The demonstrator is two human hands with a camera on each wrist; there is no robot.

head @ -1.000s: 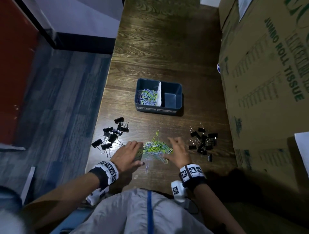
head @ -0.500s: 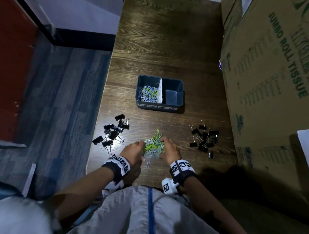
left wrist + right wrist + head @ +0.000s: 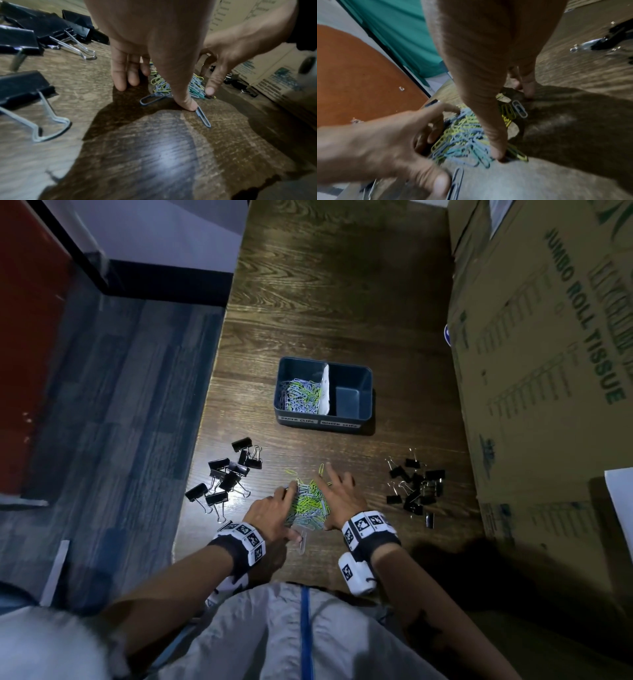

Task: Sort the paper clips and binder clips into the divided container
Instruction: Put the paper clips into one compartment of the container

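Observation:
A heap of green and blue paper clips [image 3: 308, 503] lies on the wooden table near me, between my two hands. My left hand [image 3: 274, 506] presses against its left side with straight fingers; in the left wrist view its thumb [image 3: 181, 94] pins a loose blue clip [image 3: 204, 119]. My right hand [image 3: 342, 494] rests against the right side, fingers spread and straight. The dark blue divided container [image 3: 323, 424] stands beyond, with paper clips [image 3: 301, 398] in its left compartment. Large black binder clips [image 3: 229, 474] lie to the left, small ones [image 3: 416, 487] to the right.
A tall cardboard box [image 3: 548, 371] walls off the table's right side. The table's left edge [image 3: 205, 440] drops to a blue floor just beside the large binder clips. One stray clip [image 3: 303, 541] lies close to me.
Both hands have drawn inward and raked the spread paper clips into a tighter, narrower heap. The right hand's fingers now stretch forward past the heap.

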